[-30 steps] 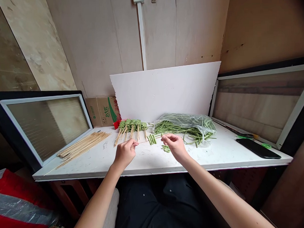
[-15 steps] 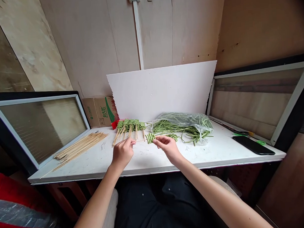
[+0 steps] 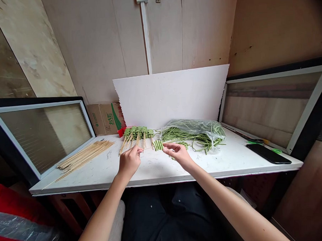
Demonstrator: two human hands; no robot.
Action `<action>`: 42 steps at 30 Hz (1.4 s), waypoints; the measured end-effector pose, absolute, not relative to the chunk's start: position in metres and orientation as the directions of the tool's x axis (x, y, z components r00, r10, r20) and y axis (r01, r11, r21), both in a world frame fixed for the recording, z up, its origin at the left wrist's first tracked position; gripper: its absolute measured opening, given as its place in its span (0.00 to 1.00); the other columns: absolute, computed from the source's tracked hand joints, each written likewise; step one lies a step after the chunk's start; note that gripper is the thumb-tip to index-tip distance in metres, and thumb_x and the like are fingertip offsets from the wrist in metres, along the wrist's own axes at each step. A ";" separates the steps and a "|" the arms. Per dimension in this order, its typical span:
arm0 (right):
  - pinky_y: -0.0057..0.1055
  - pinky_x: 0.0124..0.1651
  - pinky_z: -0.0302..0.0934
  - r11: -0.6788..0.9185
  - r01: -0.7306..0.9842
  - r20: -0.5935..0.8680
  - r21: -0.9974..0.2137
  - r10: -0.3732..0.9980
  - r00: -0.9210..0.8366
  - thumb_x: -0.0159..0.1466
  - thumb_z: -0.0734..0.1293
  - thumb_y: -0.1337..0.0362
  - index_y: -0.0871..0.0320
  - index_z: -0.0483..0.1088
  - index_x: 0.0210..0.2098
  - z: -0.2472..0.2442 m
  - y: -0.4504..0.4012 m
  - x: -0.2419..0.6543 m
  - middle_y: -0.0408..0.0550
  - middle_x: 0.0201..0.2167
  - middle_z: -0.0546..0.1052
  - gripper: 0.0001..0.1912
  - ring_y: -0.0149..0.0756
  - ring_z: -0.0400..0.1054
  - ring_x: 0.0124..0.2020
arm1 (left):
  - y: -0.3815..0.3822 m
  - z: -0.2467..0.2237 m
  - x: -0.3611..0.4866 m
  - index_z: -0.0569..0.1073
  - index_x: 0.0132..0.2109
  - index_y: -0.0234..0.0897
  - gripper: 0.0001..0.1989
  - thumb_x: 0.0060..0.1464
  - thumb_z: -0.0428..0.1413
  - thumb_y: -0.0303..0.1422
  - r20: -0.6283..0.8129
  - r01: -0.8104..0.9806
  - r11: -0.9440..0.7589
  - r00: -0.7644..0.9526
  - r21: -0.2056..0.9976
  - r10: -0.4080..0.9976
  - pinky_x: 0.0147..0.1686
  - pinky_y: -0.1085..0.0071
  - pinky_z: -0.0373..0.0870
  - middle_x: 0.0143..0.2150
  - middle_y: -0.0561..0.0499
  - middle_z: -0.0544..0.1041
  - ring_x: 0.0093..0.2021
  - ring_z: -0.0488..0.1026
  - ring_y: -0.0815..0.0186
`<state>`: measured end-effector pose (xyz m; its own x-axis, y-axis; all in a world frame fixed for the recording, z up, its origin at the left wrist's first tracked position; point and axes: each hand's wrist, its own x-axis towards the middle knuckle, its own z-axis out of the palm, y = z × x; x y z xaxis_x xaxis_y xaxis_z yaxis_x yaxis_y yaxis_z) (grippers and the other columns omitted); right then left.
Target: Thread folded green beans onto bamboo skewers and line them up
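Observation:
My left hand (image 3: 130, 159) pinches the bare end of a thin wooden skewer (image 3: 147, 148). On the skewer's right part, several short pieces of green bean (image 3: 158, 145) sit side by side. My right hand (image 3: 179, 154) is closed at the right end of that row, thumb and fingers on the last piece. Behind my hands, finished-looking bean skewers (image 3: 138, 132) lie stacked with their sticks toward me. A clear plastic bag (image 3: 201, 125) of long green beans (image 3: 177, 133) lies behind my right hand. Cut bean pieces (image 3: 183, 144) are partly hidden by that hand.
Bare wooden skewers (image 3: 86, 154) lie fanned at the white table's (image 3: 152, 170) left. A black phone (image 3: 267, 154) and green-handled scissors (image 3: 276, 151) lie at the right. A white board (image 3: 173, 97) and a cardboard box (image 3: 104, 118) stand at the back, with framed panels at both sides.
The bean pieces on the skewer have shifted slightly left and up, and the right hand's fingers have moved a little. The left hand keeps its pinch on the skewer.

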<state>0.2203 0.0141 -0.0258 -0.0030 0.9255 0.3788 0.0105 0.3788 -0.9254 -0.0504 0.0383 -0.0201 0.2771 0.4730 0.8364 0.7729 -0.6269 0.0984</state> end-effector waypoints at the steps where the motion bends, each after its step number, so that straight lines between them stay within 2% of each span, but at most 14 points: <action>1: 0.41 0.47 0.71 0.390 0.055 0.388 -0.919 0.920 -0.056 0.56 0.79 0.45 0.55 0.82 0.49 -0.026 0.018 0.229 0.56 0.46 0.84 0.28 0.49 0.78 0.47 | 0.041 -0.021 -0.053 0.76 0.39 0.41 0.14 0.55 0.52 0.18 0.827 0.786 -0.606 0.258 0.121 0.500 0.30 0.73 0.68 0.31 0.53 0.84 0.31 0.81 0.63; 4: 0.42 0.46 0.70 0.436 0.339 0.398 -0.833 0.900 -0.180 0.60 0.77 0.47 0.55 0.84 0.45 -0.034 0.034 0.263 0.56 0.45 0.84 0.22 0.49 0.78 0.44 | 0.048 -0.024 -0.059 0.77 0.39 0.42 0.13 0.57 0.52 0.20 0.806 0.810 -0.563 0.220 0.163 0.549 0.31 0.72 0.68 0.32 0.53 0.84 0.31 0.81 0.62; 6: 0.43 0.47 0.68 0.441 0.581 0.400 -0.684 0.893 -0.206 0.60 0.77 0.53 0.55 0.84 0.40 -0.043 0.045 0.284 0.56 0.40 0.85 0.14 0.51 0.76 0.43 | 0.051 -0.026 -0.061 0.77 0.39 0.42 0.13 0.58 0.52 0.21 0.797 0.811 -0.557 0.214 0.178 0.565 0.31 0.72 0.68 0.32 0.53 0.84 0.31 0.80 0.62; 8: 0.42 0.49 0.66 0.395 0.731 0.358 -0.556 0.908 -0.218 0.60 0.76 0.60 0.55 0.84 0.36 -0.053 0.052 0.297 0.56 0.37 0.85 0.06 0.53 0.75 0.45 | 0.051 -0.026 -0.061 0.76 0.39 0.43 0.12 0.58 0.52 0.21 0.789 0.805 -0.562 0.217 0.188 0.575 0.31 0.71 0.67 0.31 0.53 0.83 0.31 0.80 0.61; 10: 0.40 0.47 0.65 0.339 0.807 0.290 -0.483 0.932 -0.218 0.59 0.75 0.66 0.55 0.84 0.35 -0.062 0.056 0.303 0.55 0.37 0.85 0.04 0.52 0.76 0.44 | 0.050 -0.026 -0.061 0.76 0.39 0.43 0.12 0.58 0.52 0.22 0.784 0.800 -0.568 0.220 0.196 0.581 0.30 0.71 0.66 0.31 0.53 0.83 0.30 0.79 0.62; 13: 0.36 0.43 0.63 0.280 0.864 0.249 -0.418 0.950 -0.188 0.57 0.74 0.70 0.55 0.84 0.37 -0.069 0.056 0.300 0.54 0.38 0.85 0.09 0.50 0.76 0.42 | 0.049 -0.024 -0.060 0.76 0.38 0.42 0.11 0.59 0.52 0.22 0.777 0.793 -0.572 0.221 0.209 0.590 0.30 0.72 0.65 0.30 0.53 0.82 0.29 0.78 0.62; 19: 0.34 0.38 0.58 0.315 0.899 0.293 -0.304 0.929 -0.226 0.61 0.70 0.69 0.54 0.82 0.32 -0.069 0.053 0.294 0.54 0.31 0.82 0.07 0.46 0.74 0.35 | 0.049 -0.025 -0.060 0.76 0.38 0.42 0.10 0.61 0.52 0.24 0.759 0.778 -0.583 0.230 0.233 0.609 0.30 0.72 0.65 0.30 0.53 0.82 0.30 0.78 0.62; 27: 0.35 0.44 0.62 0.354 0.848 0.307 -0.395 0.921 -0.241 0.60 0.73 0.65 0.56 0.83 0.34 -0.068 0.054 0.298 0.55 0.37 0.83 0.05 0.49 0.73 0.43 | 0.051 -0.026 -0.061 0.76 0.40 0.42 0.09 0.64 0.51 0.27 0.735 0.732 -0.616 0.241 0.291 0.634 0.33 0.71 0.67 0.28 0.54 0.80 0.29 0.77 0.63; 29: 0.38 0.47 0.63 0.372 0.827 0.354 -0.421 0.907 -0.227 0.60 0.74 0.63 0.55 0.83 0.33 -0.066 0.053 0.299 0.55 0.37 0.83 0.04 0.52 0.73 0.47 | 0.051 -0.026 -0.061 0.77 0.40 0.42 0.09 0.65 0.52 0.29 0.735 0.718 -0.628 0.246 0.300 0.632 0.34 0.70 0.69 0.29 0.53 0.80 0.30 0.78 0.63; 31: 0.41 0.48 0.64 0.401 0.774 0.416 -0.491 0.888 -0.197 0.61 0.74 0.61 0.54 0.83 0.32 -0.061 0.052 0.298 0.55 0.38 0.83 0.05 0.52 0.73 0.47 | 0.052 -0.026 -0.060 0.77 0.41 0.42 0.09 0.66 0.52 0.29 0.736 0.708 -0.636 0.247 0.307 0.630 0.35 0.70 0.70 0.30 0.52 0.81 0.31 0.78 0.63; 34: 0.42 0.45 0.66 0.418 0.588 0.454 -0.693 0.886 -0.095 0.62 0.75 0.53 0.54 0.83 0.36 -0.048 0.048 0.294 0.56 0.39 0.84 0.12 0.50 0.76 0.41 | 0.052 -0.026 -0.060 0.77 0.41 0.42 0.09 0.66 0.52 0.29 0.742 0.699 -0.641 0.238 0.317 0.627 0.35 0.70 0.70 0.30 0.52 0.81 0.31 0.78 0.63; 37: 0.40 0.43 0.67 0.387 0.326 0.407 -0.863 0.913 -0.007 0.60 0.75 0.44 0.56 0.83 0.38 -0.033 0.042 0.286 0.55 0.39 0.85 0.21 0.48 0.77 0.40 | 0.051 -0.026 -0.059 0.77 0.41 0.41 0.09 0.66 0.52 0.28 0.755 0.692 -0.648 0.229 0.316 0.614 0.35 0.70 0.71 0.30 0.52 0.81 0.31 0.79 0.63; 39: 0.38 0.43 0.67 0.357 0.146 0.362 -0.922 0.932 0.007 0.59 0.75 0.41 0.57 0.83 0.40 -0.025 0.038 0.280 0.54 0.39 0.85 0.25 0.45 0.77 0.40 | 0.051 -0.026 -0.059 0.77 0.41 0.41 0.09 0.65 0.52 0.28 0.767 0.693 -0.649 0.218 0.313 0.604 0.35 0.70 0.71 0.31 0.52 0.82 0.31 0.79 0.63; 42: 0.35 0.44 0.67 0.302 -0.099 0.304 -0.948 0.953 -0.010 0.57 0.77 0.41 0.57 0.83 0.43 -0.019 0.032 0.273 0.54 0.42 0.84 0.27 0.42 0.76 0.43 | 0.050 -0.026 -0.059 0.77 0.41 0.41 0.09 0.66 0.52 0.28 0.784 0.697 -0.646 0.197 0.311 0.589 0.35 0.70 0.71 0.31 0.51 0.82 0.32 0.80 0.62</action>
